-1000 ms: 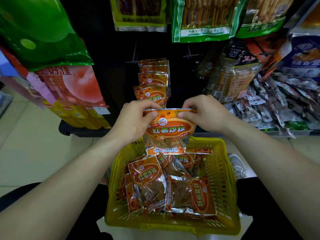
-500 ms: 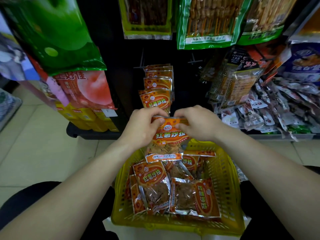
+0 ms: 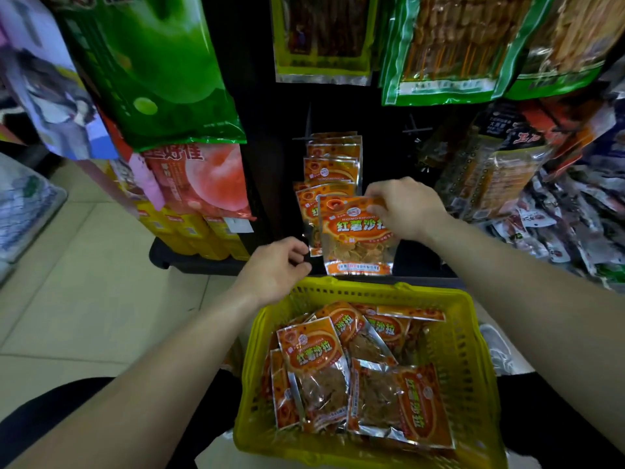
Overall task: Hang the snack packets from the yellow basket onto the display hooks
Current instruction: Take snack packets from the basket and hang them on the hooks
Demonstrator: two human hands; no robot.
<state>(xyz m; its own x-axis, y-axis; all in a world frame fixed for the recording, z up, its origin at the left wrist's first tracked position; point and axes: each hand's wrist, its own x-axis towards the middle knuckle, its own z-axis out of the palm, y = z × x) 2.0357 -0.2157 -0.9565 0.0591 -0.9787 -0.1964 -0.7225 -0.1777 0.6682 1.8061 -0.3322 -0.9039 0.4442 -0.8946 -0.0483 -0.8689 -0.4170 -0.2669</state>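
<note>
My right hand (image 3: 404,208) pinches the top right corner of an orange snack packet (image 3: 355,235), held upright in front of the row of matching packets (image 3: 333,165) hanging on a display hook. My left hand (image 3: 275,270) hovers below and to the left of that packet, fingers loosely curled, holding nothing. The yellow basket (image 3: 471,353) sits on my lap below, with several orange packets (image 3: 316,363) lying loose inside it.
Green bags (image 3: 159,72) and pink peach bags (image 3: 203,179) hang at the left. Skewer snack bags (image 3: 449,49) hang above. An empty hook (image 3: 416,128) sticks out right of the orange row. Mixed small packets (image 3: 558,211) fill the right shelf. Tiled floor lies left.
The left hand has let go of the packet and dropped down to the left. The right hand alone has carried the packet up and forward to the hanging row.
</note>
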